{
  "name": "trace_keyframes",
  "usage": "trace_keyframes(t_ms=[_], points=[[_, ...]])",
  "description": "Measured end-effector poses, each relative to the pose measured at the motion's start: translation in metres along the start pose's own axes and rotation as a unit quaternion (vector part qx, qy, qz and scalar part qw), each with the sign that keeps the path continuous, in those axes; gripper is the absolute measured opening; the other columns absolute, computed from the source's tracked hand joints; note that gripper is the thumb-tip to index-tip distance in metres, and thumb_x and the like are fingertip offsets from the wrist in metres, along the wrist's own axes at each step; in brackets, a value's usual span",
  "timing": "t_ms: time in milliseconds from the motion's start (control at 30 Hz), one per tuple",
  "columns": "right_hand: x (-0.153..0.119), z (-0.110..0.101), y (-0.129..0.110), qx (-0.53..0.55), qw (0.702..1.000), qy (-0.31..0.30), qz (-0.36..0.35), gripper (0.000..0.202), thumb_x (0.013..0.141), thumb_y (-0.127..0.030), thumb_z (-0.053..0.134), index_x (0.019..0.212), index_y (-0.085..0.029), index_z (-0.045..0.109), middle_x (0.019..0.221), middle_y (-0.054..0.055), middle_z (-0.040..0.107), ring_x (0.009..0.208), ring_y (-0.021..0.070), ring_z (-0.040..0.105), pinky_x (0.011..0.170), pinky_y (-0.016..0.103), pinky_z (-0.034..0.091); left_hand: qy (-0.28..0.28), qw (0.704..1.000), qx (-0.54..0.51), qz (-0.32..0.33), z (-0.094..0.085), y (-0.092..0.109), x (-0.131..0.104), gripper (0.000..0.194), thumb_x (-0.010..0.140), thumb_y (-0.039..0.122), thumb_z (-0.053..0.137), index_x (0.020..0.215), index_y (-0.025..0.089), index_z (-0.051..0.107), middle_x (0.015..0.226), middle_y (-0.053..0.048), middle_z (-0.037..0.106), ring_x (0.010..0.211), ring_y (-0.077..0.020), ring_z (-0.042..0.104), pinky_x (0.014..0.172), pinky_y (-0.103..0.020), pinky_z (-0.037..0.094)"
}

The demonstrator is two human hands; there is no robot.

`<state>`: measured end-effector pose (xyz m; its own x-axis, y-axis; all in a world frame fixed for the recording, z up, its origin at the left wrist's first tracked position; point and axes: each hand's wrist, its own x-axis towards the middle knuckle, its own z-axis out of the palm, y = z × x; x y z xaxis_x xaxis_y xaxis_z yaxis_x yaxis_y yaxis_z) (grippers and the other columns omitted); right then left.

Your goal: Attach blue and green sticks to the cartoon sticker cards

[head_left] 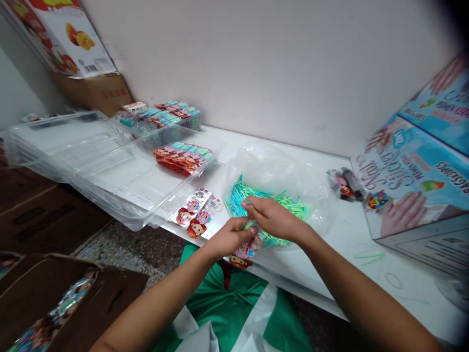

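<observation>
Near the table's front edge, my left hand [234, 236] is closed around a small clear packet [243, 251] with a red-haired cartoon figure on it. My right hand [269, 215] meets it from the right, its fingers pinched together at the packet's top; what they hold is too small to make out. Both hands are over a clear plastic bag [278, 161] that lies open, with blue and green thin sticks [238, 193] in it. Left of the hands, several flat cartoon packets [194, 215] lie on the table.
Clear plastic trays [110, 181] stand at the left, one holding stacked packets [185, 157]. A blue printed box [421, 171] is at the right. Small dark packets [346, 184] and a rubber band [393, 280] lie near it. An open carton [110, 293] is at lower left.
</observation>
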<state>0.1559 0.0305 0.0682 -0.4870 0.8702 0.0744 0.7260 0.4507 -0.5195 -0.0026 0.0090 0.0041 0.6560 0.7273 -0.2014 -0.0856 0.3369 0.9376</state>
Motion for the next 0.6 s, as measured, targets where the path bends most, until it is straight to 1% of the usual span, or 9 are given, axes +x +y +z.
trace_keyframes(t_ms=[133, 200, 233, 267, 333, 400, 467, 533, 600], points=[[0.004, -0.002, 0.028, 0.028, 0.991, 0.096, 0.084, 0.04, 0.095, -0.042, 0.024, 0.088, -0.019, 0.056, 0.084, 0.004, 0.065, 0.074, 0.0156, 0.059, 0.067, 0.026, 0.041, 0.037, 0.994, -0.098, 0.008, -0.002, -0.005, 0.001, 0.031, 0.073, 0.038, 0.066, 0.085, 0.01, 0.062, 0.074, -0.007, 0.066, 0.058, -0.013, 0.06, 0.053, -0.023, 0.045], [0.003, -0.003, 0.045, -0.01, 0.99, 0.09, 0.111, 0.037, 0.093, -0.041, 0.029, 0.095, -0.018, 0.058, 0.089, 0.007, 0.066, 0.081, 0.0184, 0.059, 0.073, 0.03, 0.043, 0.042, 0.99, -0.132, 0.002, -0.003, -0.008, 0.002, 0.03, 0.073, 0.036, 0.067, 0.085, 0.009, 0.062, 0.074, -0.007, 0.066, 0.058, -0.0137, 0.061, 0.055, -0.024, 0.046], [0.001, -0.003, 0.052, -0.041, 0.988, 0.095, 0.117, 0.034, 0.09, -0.042, 0.039, 0.103, -0.017, 0.058, 0.097, 0.01, 0.065, 0.09, 0.0215, 0.058, 0.078, 0.033, 0.042, 0.045, 0.989, -0.143, 0.001, -0.004, -0.01, 0.002, 0.03, 0.072, 0.036, 0.068, 0.084, 0.008, 0.062, 0.073, -0.008, 0.066, 0.058, -0.0142, 0.062, 0.057, -0.025, 0.047], [0.0, -0.002, 0.056, -0.051, 0.987, 0.095, 0.119, 0.037, 0.086, -0.043, 0.046, 0.111, -0.017, 0.056, 0.104, 0.012, 0.063, 0.097, 0.0239, 0.057, 0.081, 0.035, 0.042, 0.047, 0.987, -0.152, 0.001, -0.004, -0.01, 0.003, 0.03, 0.072, 0.035, 0.068, 0.085, 0.008, 0.062, 0.072, -0.008, 0.066, 0.059, -0.0148, 0.062, 0.059, -0.026, 0.048], [-0.004, 0.002, 0.057, 0.012, 0.99, 0.077, 0.115, 0.048, 0.082, -0.044, 0.053, 0.121, -0.017, 0.051, 0.112, 0.013, 0.06, 0.1, 0.0247, 0.056, 0.083, 0.036, 0.043, 0.053, 0.985, -0.164, 0.001, -0.003, -0.011, 0.004, 0.03, 0.072, 0.035, 0.068, 0.085, 0.008, 0.062, 0.072, -0.008, 0.067, 0.06, -0.0157, 0.063, 0.061, -0.028, 0.048], [-0.007, 0.006, 0.05, 0.154, 0.982, 0.023, 0.102, 0.044, 0.084, -0.045, 0.05, 0.116, -0.016, 0.056, 0.104, 0.01, 0.064, 0.089, 0.0205, 0.061, 0.076, 0.032, 0.047, 0.054, 0.985, -0.166, 0.002, -0.001, -0.01, 0.005, 0.029, 0.073, 0.034, 0.068, 0.085, 0.008, 0.062, 0.071, -0.008, 0.067, 0.06, -0.0157, 0.063, 0.062, -0.028, 0.048], [-0.008, 0.009, 0.041, 0.259, 0.961, -0.014, 0.091, 0.035, 0.083, -0.044, 0.05, 0.097, -0.015, 0.063, 0.085, 0.006, 0.065, 0.075, 0.0165, 0.061, 0.067, 0.028, 0.048, 0.05, 0.985, -0.163, -0.002, 0.0, -0.009, 0.006, 0.029, 0.073, 0.034, 0.068, 0.085, 0.008, 0.062, 0.071, -0.007, 0.067, 0.06, -0.0155, 0.063, 0.062, -0.028, 0.048], [-0.007, 0.011, 0.036, 0.3, 0.95, -0.016, 0.09, 0.028, 0.08, -0.041, 0.055, 0.081, -0.014, 0.065, 0.07, 0.002, 0.062, 0.066, 0.0141, 0.058, 0.061, 0.026, 0.046, 0.046, 0.986, -0.16, -0.006, 0.001, -0.008, 0.005, 0.029, 0.072, 0.035, 0.068, 0.085, 0.009, 0.062, 0.071, -0.006, 0.067, 0.06, -0.0152, 0.062, 0.061, -0.028, 0.048], [-0.007, 0.011, 0.035, 0.316, 0.943, -0.007, 0.099, 0.026, 0.078, -0.04, 0.058, 0.076, -0.014, 0.066, 0.063, 0.0, 0.059, 0.061, 0.0123, 0.056, 0.058, 0.025, 0.044, 0.044, 0.986, -0.159, -0.007, 0.001, -0.008, 0.004, 0.031, 0.072, 0.036, 0.068, 0.086, 0.01, 0.062, 0.071, -0.006, 0.067, 0.06, -0.015, 0.062, 0.061, -0.027, 0.047]])
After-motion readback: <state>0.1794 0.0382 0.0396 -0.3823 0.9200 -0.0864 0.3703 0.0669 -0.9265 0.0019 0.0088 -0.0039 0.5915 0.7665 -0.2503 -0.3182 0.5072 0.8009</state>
